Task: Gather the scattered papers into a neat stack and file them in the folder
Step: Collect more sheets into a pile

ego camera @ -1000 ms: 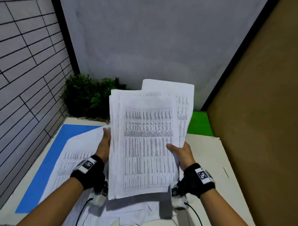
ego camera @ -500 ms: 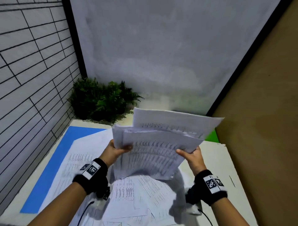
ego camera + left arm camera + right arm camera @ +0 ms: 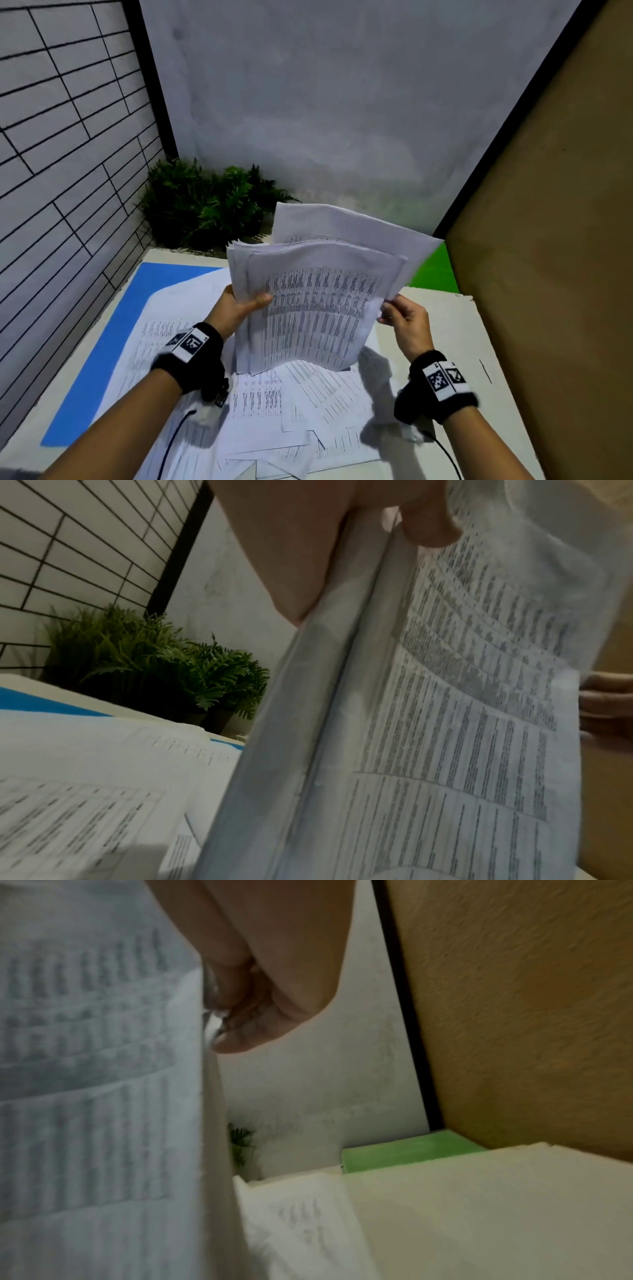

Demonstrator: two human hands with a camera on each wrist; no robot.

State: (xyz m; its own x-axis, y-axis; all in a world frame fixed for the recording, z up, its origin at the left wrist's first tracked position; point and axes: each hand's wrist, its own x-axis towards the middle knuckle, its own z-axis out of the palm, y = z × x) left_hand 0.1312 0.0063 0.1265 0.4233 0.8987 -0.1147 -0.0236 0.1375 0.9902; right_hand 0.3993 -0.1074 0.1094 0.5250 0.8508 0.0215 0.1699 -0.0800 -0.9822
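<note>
- From my remote seat I see the left hand point(image 3: 239, 306) clamped on the left edge of a bundle of printed papers point(image 3: 318, 308), thumb curled over the front sheet and the rest of the hand behind.
- The left wrist view shows that thumb point(image 3: 428, 523) pressing the top page, with the bundle's edge running down from the grip.
- The right hand point(image 3: 406, 320) is at the bundle's right edge, its fingertips point(image 3: 236, 1039) curled and pinching the sheets' margin.
- The bundle is raised off the white table point(image 3: 445, 339), tilted back, its sheets fanned unevenly; one sheet sticks up behind the others.
- More loose sheets point(image 3: 291, 404) lie scattered on the table beneath, partly covering a blue folder point(image 3: 102, 356).
- A green plant point(image 3: 205, 209) stands in the far corner; a green patch point(image 3: 433, 270) shows behind the papers.
</note>
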